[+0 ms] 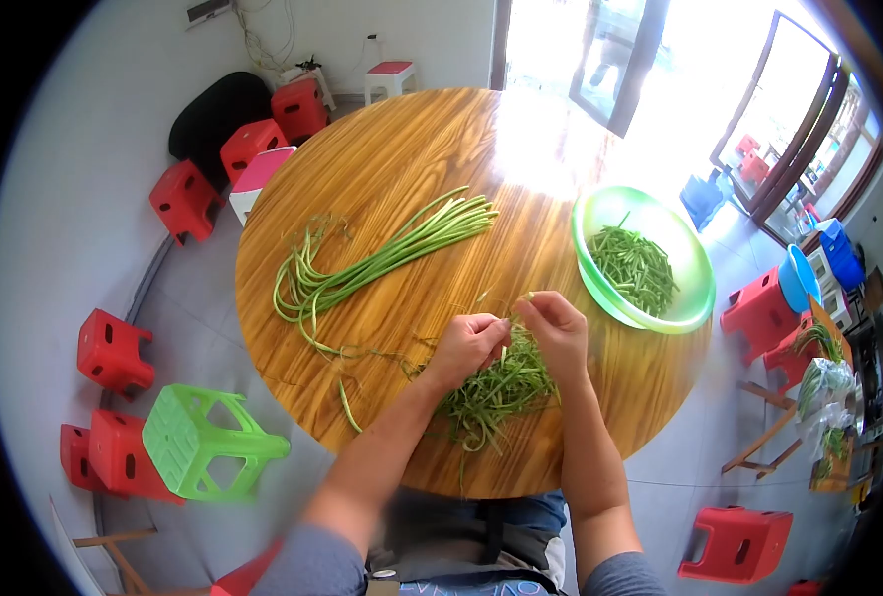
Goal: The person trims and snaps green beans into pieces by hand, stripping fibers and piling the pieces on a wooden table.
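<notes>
Above a pile of green stem trimmings [501, 392], my left hand [469, 348] is closed in a pinch, with a short pale-green piece at its fingertips. My right hand [558, 333] is close beside it, its fingers pinched on a small end of green stem. A bundle of long green stems [402, 253] lies on the wooden table [392, 149] to the left, its tips curled. On the right, a green bowl [698, 288] holds many short cut stems [632, 270].
Loose tendrils and a single stem [348, 405] lie near the table's front left edge. Around the round table stand red stools [114, 353] and a green stool [188, 442]. Glass doors [610, 60] are at the back. A wooden stand [764, 427] with bagged greens is at right.
</notes>
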`<act>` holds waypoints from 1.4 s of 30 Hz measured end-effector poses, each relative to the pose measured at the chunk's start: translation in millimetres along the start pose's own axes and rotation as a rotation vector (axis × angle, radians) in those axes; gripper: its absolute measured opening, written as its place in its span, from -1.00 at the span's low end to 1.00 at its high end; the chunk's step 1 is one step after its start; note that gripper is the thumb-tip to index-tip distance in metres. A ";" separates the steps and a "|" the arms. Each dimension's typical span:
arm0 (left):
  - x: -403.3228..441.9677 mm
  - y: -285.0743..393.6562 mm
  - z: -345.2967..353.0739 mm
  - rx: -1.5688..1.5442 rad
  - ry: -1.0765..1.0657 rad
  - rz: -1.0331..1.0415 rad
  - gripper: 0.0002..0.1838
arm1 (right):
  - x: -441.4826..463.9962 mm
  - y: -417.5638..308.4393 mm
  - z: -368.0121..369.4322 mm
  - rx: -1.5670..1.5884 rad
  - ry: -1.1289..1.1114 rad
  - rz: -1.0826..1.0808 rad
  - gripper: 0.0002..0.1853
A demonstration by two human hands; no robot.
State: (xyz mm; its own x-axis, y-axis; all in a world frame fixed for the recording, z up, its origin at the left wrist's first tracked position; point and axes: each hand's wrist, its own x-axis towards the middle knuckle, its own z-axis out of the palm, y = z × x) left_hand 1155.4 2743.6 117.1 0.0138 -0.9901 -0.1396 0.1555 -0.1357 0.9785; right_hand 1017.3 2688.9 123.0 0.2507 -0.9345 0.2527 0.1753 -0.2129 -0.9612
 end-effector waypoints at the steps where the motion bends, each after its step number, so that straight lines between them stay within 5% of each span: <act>1: -0.3 -0.1 1.7 0.000 0.056 0.001 -0.68 | -1.0 0.4 1.5 -0.137 -0.018 -0.121 -0.91; 3: 1.7 -2.9 -0.8 -0.034 0.078 -0.034 -0.68 | -3.5 -0.4 6.2 -0.412 -0.056 -0.360 -0.91; 14: 1.2 1.6 -3.2 -0.235 0.001 -0.046 -0.70 | -4.3 1.5 10.7 -0.507 -0.063 -0.522 -0.90; 18: -9.2 21.8 -10.4 -0.464 -0.050 0.008 -0.73 | -0.7 -0.7 2.2 -0.540 -0.034 -0.404 -0.87; 27: -5.8 22.3 -10.2 -0.319 -0.058 -0.016 -0.71 | 1.3 1.4 2.8 0.439 -0.103 0.225 -0.85; 32: -2.6 14.4 -8.2 -0.305 -0.097 -0.039 -0.71 | -4.5 -6.5 13.2 0.124 -0.071 0.286 -0.82; 35: -1.6 13.0 -8.2 -0.297 -0.112 -0.042 -0.71 | -4.8 6.2 17.1 0.054 -0.003 0.007 -0.87; 42: 3.0 3.2 -15.9 -0.291 -0.228 -0.115 -0.74 | -6.8 -0.4 17.5 -0.643 0.153 -0.589 -0.92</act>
State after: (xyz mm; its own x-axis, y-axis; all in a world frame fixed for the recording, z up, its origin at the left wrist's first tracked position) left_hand 1171.6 2740.7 117.4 -0.2347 -0.9559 -0.1768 0.4171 -0.2633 0.8699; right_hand 1032.1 2700.3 123.6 0.1504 -0.6410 0.7527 -0.3446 -0.7476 -0.5677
